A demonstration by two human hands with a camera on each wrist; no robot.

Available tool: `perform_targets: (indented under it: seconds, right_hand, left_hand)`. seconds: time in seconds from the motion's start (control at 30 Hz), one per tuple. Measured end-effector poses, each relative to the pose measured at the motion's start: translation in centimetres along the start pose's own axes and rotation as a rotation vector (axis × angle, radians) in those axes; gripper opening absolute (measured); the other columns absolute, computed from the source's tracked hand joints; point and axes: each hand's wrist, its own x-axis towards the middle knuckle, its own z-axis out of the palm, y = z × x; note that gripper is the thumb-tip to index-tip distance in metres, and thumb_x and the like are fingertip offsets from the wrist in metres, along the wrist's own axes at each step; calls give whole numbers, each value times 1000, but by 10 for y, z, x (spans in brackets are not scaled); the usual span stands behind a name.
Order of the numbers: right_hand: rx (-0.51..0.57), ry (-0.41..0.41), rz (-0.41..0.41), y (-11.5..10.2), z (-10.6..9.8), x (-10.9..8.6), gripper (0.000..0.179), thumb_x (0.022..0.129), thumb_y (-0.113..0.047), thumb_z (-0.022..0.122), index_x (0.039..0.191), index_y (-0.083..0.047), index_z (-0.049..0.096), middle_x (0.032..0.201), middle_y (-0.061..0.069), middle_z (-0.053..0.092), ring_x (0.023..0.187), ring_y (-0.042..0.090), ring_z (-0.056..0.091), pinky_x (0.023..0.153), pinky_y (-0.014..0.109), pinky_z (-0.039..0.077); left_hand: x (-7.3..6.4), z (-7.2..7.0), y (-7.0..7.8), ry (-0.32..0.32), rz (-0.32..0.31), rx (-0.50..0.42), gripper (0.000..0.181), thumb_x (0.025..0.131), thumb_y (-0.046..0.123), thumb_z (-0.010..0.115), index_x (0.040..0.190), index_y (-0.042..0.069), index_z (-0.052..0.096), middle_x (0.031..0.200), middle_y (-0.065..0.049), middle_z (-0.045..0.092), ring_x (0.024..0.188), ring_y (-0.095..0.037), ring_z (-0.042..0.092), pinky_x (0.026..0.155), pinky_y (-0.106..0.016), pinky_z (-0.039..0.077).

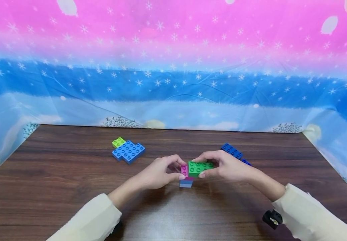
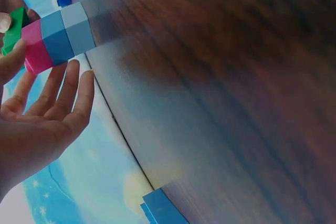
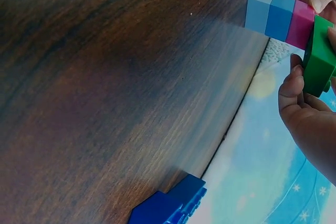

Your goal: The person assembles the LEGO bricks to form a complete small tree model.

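Centrally in the head view, both hands meet over a small brick stack, forearms reaching in from the lower left and lower right corners in cream sleeves point(image 1: 86, 219). The left hand point(image 1: 158, 172) pinches the pink brick point(image 1: 184, 171) between thumb and forefinger, its other fingers spread in the left wrist view. The right hand point(image 1: 229, 165) pinches the green brick point(image 1: 200, 169) at the pink one's right side; whether the two are joined I cannot tell. Beneath the pink brick are a blue brick point(image 1: 186, 182) and a paler one point(image 1: 185, 185).

The bench point(image 1: 71, 187) is dark, streaky wood grain, glossy at bottom centre. Light-blue bricks point(image 1: 129, 151) and a lime brick point(image 1: 118, 142) lie left of centre, dark-blue bricks point(image 1: 231, 151) right of centre, partly behind the right hand. A pink-and-blue snowflake cloth point(image 1: 173, 67) fills the upper frame and hangs down both sides.
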Motion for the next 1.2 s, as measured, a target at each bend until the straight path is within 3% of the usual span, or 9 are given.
perform_targets:
  seconds: [0.4,0.57,0.73,1.2]
  right_hand:
    - [2,-1,-18,-1,0,-1,36,86,-19,65,120,-10,59,107,1,60,85,19,54,72,29,47]
    - [1,-6,-17,-2,0,-1,36,86,-19,65,120,-10,59,106,1,60,84,19,55,71,29,47]
    - [-17,-2,-7,-2,0,-1,36,86,-20,65,121,-11,59,107,1,60,83,18,54,70,29,46]
    - [-48,12,1,-3,0,-1,38,85,-22,65,121,-13,59,110,0,60,81,18,53,67,27,44]
  left_hand:
    - [-4,-1,0,-37,1,19,27,90,17,59,115,8,55,102,-2,60,97,-18,58,83,-34,46]
    - [-7,-4,-2,-43,28,28,32,90,20,60,118,6,54,107,-7,60,100,-22,57,84,-36,46]
    - [-13,-18,-5,19,18,63,39,88,24,62,122,5,53,115,-12,58,104,-26,55,86,-42,44]
    - [-34,-64,-29,226,-129,160,53,87,28,64,132,6,45,120,-15,55,113,-31,50,90,-47,40]
